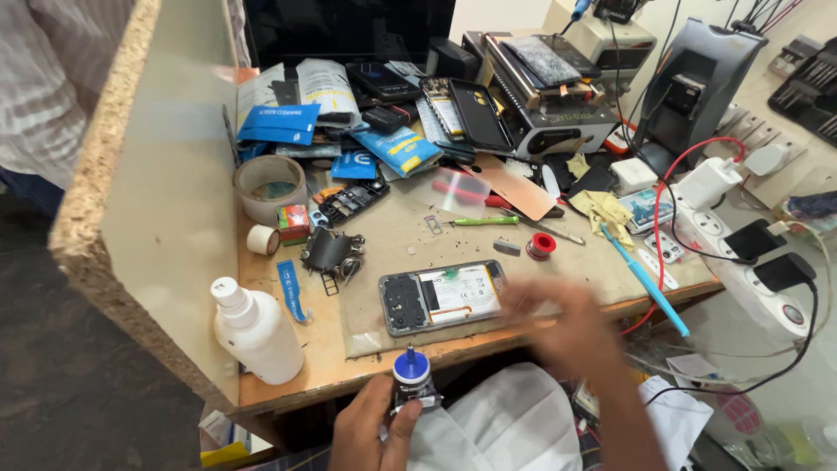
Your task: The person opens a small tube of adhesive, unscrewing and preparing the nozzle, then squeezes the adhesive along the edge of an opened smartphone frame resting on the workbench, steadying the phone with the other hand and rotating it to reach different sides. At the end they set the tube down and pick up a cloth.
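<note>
Blue-capped small glue bottle point(411, 373) sits gripped in the left hand point(370, 429) below the desk point(288, 349) edge. The blurred right hand point(571, 327), grip unclear, hovers beside the opened grey smartphone point(443, 296) lying on the desk.

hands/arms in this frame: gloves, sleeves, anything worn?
Both bare: no gloves, and no sleeves reach into view. Left hand shows no ring or watch. Right hand is motion-blurred, so fine details such as rings cannot be told; its forearm is bare to the frame edge.
</note>
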### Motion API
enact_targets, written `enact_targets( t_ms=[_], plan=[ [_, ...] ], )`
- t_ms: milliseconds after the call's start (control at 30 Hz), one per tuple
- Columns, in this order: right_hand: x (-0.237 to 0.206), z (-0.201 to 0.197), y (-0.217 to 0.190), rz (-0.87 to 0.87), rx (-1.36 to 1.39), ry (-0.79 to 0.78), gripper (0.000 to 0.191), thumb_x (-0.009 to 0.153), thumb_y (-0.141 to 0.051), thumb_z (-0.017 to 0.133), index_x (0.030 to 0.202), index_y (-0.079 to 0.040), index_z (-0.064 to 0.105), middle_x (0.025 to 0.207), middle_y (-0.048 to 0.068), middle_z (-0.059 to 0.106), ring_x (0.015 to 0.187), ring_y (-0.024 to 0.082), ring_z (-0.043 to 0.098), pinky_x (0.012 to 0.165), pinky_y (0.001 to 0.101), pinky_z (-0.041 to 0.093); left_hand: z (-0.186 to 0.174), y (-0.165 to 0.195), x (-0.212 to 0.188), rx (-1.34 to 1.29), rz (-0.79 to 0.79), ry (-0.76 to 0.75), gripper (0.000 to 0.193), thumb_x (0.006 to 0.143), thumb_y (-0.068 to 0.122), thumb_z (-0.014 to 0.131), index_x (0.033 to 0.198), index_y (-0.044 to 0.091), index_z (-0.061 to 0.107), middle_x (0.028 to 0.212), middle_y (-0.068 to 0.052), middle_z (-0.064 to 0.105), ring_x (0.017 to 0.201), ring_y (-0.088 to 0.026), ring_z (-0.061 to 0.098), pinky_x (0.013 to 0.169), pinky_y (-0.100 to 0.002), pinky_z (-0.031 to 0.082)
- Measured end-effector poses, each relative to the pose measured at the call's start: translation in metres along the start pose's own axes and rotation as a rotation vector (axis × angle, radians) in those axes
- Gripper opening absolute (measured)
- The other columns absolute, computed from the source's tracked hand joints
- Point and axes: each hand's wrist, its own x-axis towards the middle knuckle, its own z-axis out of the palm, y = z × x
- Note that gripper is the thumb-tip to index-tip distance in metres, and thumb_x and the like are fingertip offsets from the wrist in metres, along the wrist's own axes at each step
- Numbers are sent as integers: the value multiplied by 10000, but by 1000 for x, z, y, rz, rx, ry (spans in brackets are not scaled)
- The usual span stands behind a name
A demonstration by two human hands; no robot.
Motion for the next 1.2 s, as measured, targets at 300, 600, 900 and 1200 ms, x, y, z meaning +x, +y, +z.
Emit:
enact_targets(
  t_ms=[300,600,900,1200],
  plan=[
    [133,-50,92,-12,-550,-67,263,820,-65,722,1078,-72,770,914,158,766,801,289,739,769,383,575,9,-66,-16,-657,-151,145,167,923,45,671,1043,-71,663,937,-300,801,743,-237,801,693,-351,659],
    [128,-92,103,-98,-578,33,218,771,-67,724,966,28,745,909,195,741,819,291,717,767,421,568,2,-49,-11,-1110,-128,-137,623,950,153,666,1476,72,341,1131,-332,731,921,-376,792,810,-505,663],
    [-99,-19,-10,-243,72,-146,306,839,-69,730,1145,-71,748,1038,49,704,838,157,657,709,273,499,-17,42,-23,-1281,60,-287,354,983,39,684,1160,78,381,1180,-143,571,1158,-397,713,919,-491,662],
    [-131,14,-53,-48,-59,-255,257,837,-286,856,1076,-211,799,884,-50,693,693,51,645,540,218,488,-36,89,-36,-426,325,99,89,944,4,749,963,22,664,901,-101,722,859,-197,765,781,-314,608]
  ],
)
